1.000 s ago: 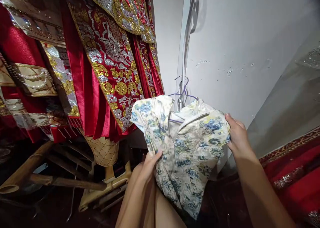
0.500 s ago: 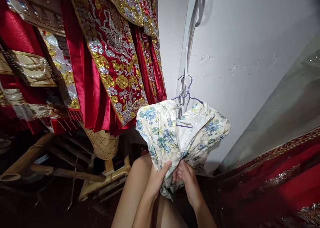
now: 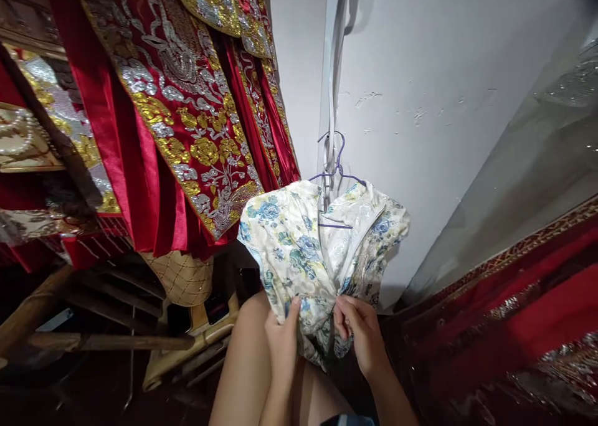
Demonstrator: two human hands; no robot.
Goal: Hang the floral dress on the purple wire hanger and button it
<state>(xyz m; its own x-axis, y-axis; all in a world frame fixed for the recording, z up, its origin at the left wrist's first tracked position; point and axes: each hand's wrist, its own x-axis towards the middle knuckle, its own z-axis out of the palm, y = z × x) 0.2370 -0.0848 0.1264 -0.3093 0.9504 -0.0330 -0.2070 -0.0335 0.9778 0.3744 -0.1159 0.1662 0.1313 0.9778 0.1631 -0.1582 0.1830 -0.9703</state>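
Observation:
A white dress [image 3: 289, 245] with blue flowers and green leaves hangs by its shoulders on a purple hanger [image 3: 340, 170]. Its V-shaped front opening shows a pale lining. My left hand [image 3: 284, 332] grips the cloth at the lower left, thumb on top and the other fingers hidden behind it. At the bottom of the V, my right hand [image 3: 357, 326] pinches the front edge between thumb and fingers. Whether a zip pull or only cloth sits in that pinch is too small to tell. The garment's lower part bunches above my knees.
Red costumes [image 3: 205, 121] with gold and silver embroidery hang at the left. Below them stands a bamboo chair [image 3: 112, 342]. A pale strap [image 3: 332, 58] runs down the white wall [image 3: 420, 71]. Red embroidered cloth [image 3: 527, 326] lies at the right, under clear plastic [image 3: 504, 183].
My left hand has shifted left and down along the cloth, away from the front opening. My right hand has turned, its pinch now at the bottom of the V. The view has swung slightly right.

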